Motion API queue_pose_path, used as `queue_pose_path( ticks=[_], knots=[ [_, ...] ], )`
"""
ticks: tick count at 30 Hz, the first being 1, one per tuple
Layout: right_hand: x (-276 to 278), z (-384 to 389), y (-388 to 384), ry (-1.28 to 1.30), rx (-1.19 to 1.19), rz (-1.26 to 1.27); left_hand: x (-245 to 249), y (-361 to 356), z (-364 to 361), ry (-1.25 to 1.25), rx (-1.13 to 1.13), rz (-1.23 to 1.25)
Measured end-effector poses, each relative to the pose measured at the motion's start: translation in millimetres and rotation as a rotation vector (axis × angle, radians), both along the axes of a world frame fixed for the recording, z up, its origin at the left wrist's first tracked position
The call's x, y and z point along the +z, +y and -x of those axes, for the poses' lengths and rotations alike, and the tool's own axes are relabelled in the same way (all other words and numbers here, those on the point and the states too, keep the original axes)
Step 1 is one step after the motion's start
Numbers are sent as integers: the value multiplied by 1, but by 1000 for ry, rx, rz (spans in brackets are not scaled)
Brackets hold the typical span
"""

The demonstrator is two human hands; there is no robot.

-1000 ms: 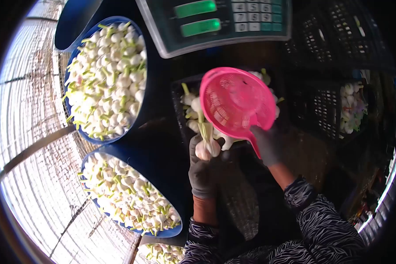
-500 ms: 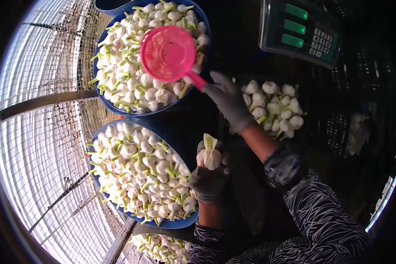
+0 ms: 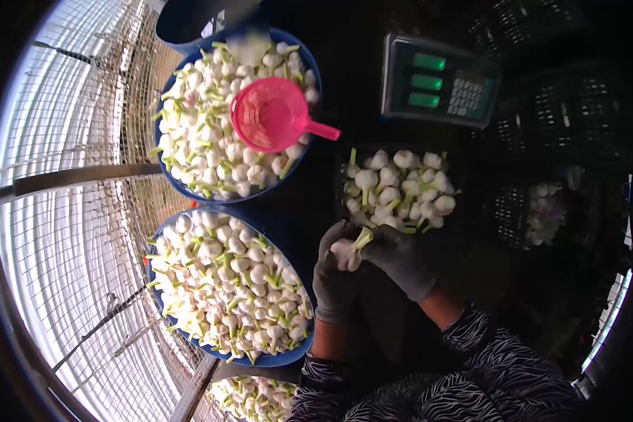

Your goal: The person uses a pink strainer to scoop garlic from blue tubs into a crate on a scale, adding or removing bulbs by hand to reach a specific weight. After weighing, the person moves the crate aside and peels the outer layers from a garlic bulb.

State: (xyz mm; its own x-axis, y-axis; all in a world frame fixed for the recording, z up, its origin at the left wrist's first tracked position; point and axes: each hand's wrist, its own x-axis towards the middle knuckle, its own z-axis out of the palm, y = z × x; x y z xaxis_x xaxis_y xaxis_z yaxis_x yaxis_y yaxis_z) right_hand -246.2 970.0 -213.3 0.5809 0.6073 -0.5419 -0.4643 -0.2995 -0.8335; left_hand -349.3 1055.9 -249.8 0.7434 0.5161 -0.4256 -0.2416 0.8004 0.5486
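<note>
The right hand has come away from the handle of the pink strainer and moved to the garlic bulb in the left hand, just on the near side of the dark crate. The gloved left hand is closed around the bulb, and the right hand's fingers are bent in at its pale green stem. Loose bulbs fill the crate. To the left of the crate, the strainer rests on the garlic in the upper blue tub, its handle pointing toward the crate. The lower blue tub, also full of garlic, is left of the crate and nearer the person. Beyond the crate is the scale, its green displays lit; to the right are slotted black crates.
</note>
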Motion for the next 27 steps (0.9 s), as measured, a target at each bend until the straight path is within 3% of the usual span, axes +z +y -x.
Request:
queue_pose_path(
  ticks=[2, 5, 7, 9, 12, 14, 15, 17, 19, 22, 23, 24, 25, 27],
  knots=[
    [34, -10, -7, -95, 37, -15, 33, -4, -10, 99, -50, -126],
    [81, -13, -21, -129, 7, -65, 84, -10, -26, -103, -10, 6],
    [124, -17, -31, -252, 46, -77, 124, -15, -33, -49, -110, -194],
    [153, -18, -45, -350, 58, -138, 158, -23, -40, -71, -164, -145],
    [201, -25, -68, -10, 48, -127, 187, -36, -45, -275, -266, 208],
    [218, -30, -88, 0, 95, -210, 197, -40, -44, -479, -437, 311],
    [225, -33, -99, 7, 118, -250, 205, -49, -46, -388, -429, 259],
    [249, -35, -118, -324, 163, -210, 230, -67, -56, -214, -410, 148],
    [264, -39, -138, -460, 165, -218, 251, -85, -63, -238, -444, -5],
    [273, -42, -168, -364, 109, -259, 248, -101, -69, -344, -555, -156],
    [273, -42, -179, -329, 84, -239, 251, -113, -73, -240, -533, -556],
    [271, -44, -190, -291, 57, -222, 255, -123, -76, -182, -517, -793],
    [263, -47, -201, -612, 98, -207, 261, -133, -80, -106, -486, -1027],
    [243, -53, -224, -1254, 165, -129, 279, -152, -84, -62, -471, -1172]
  ],
)
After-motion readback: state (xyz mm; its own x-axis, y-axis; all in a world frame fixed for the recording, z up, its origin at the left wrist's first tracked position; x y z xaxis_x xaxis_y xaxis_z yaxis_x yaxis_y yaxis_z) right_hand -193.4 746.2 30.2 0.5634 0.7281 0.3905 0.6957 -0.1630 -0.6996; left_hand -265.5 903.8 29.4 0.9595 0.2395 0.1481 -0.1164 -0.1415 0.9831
